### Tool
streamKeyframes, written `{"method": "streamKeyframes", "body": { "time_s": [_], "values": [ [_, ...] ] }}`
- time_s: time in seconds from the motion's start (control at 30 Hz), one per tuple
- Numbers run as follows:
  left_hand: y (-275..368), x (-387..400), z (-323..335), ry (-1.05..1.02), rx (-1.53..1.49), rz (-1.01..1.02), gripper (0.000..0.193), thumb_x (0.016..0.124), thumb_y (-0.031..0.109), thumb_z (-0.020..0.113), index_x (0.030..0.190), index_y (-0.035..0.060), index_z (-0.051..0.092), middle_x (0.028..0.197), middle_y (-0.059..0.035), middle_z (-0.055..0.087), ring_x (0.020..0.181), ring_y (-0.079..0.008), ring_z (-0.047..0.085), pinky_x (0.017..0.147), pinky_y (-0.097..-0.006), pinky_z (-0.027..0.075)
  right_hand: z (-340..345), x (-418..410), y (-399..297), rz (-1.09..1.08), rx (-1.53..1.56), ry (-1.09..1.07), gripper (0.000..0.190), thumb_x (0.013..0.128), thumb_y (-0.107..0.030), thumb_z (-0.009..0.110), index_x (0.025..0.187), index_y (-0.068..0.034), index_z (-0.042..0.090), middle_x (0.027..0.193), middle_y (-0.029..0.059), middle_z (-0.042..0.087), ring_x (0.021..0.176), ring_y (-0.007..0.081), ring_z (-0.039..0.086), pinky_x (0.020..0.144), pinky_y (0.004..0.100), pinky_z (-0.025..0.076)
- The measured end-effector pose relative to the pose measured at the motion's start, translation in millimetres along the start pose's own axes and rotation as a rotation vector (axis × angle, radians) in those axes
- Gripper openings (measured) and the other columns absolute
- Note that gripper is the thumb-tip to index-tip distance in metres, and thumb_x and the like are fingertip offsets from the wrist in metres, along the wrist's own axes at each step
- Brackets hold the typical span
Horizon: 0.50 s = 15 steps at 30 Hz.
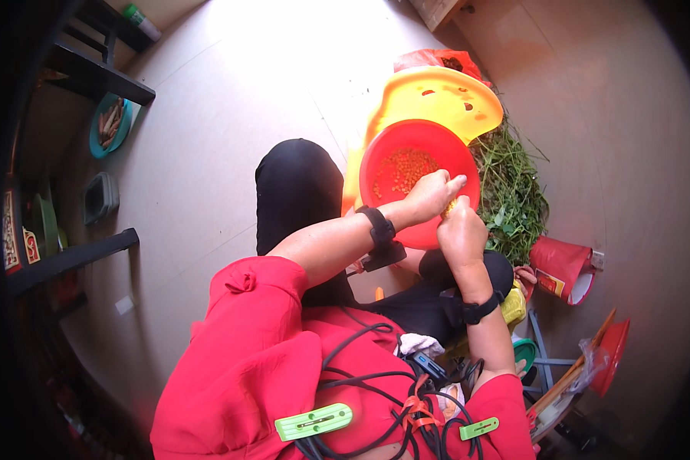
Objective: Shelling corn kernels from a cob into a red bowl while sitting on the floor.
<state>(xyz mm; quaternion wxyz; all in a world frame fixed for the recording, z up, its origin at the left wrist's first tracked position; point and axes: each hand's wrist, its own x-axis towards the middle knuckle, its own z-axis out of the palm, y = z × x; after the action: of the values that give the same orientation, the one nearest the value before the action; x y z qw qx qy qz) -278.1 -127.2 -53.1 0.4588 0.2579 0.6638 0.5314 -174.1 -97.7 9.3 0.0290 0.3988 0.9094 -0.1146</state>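
Note:
A red plastic basin (382,150) holds a scatter of loose yellow-orange corn kernels (409,168). Over its near right side my two hands meet at a small corn cob (450,207), mostly hidden by the fingers. My right hand (463,229) is closed around the cob from below. Against its upper end lies my left hand (434,194), curled, with the thumb pointing right. Whether the left fingers also grip the cob is hidden. Beneath the basin is a yellow plastic child's chair (437,86), its backrest on the far side.
Green plant stems (509,195) are heaped right of the basin, near a red paper bucket (560,270). A red plastic bag (431,59) lies behind the chair. Black cables (368,376) cross my lap. A dark wooden rack (100,72) and a teal bowl (127,123) stand left.

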Motion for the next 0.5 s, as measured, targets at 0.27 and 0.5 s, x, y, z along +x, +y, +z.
{"method": "streamKeyframes", "body": {
  "time_s": [0.27, 0.5],
  "values": [
    [-12, 9, -14, -0.098, -0.029, 0.046, 0.062, 0.099, 0.055, 0.037, 0.079, -0.0009, 0.056, 0.067, -0.0139, 0.056, 0.054, -0.0209, 0.053, 0.052, -0.0355, 0.044, 1, 5, 14, -0.039, 0.081, -0.015, 0.015, 0.074, -0.006, 0.059, 0.086, 0.001, 0.052, 0.071, 0.0231, 0.064, 0.070, 0.0387, 0.067, 0.064, 0.0468, 0.052],
    [6, -1, -15, -0.251, -0.411, -0.097, 0.069, 0.097, 0.061, 0.032, 0.085, -0.0014, 0.057, 0.067, -0.0082, 0.052, 0.056, -0.0154, 0.051, 0.052, -0.0299, 0.044, 10, 9, 45, 0.094, 0.788, -0.241, 0.025, 0.066, -0.006, 0.062, 0.090, 0.003, 0.057, 0.072, 0.0255, 0.062, 0.072, 0.0394, 0.065, 0.067, 0.0424, 0.051]
  ]
}}
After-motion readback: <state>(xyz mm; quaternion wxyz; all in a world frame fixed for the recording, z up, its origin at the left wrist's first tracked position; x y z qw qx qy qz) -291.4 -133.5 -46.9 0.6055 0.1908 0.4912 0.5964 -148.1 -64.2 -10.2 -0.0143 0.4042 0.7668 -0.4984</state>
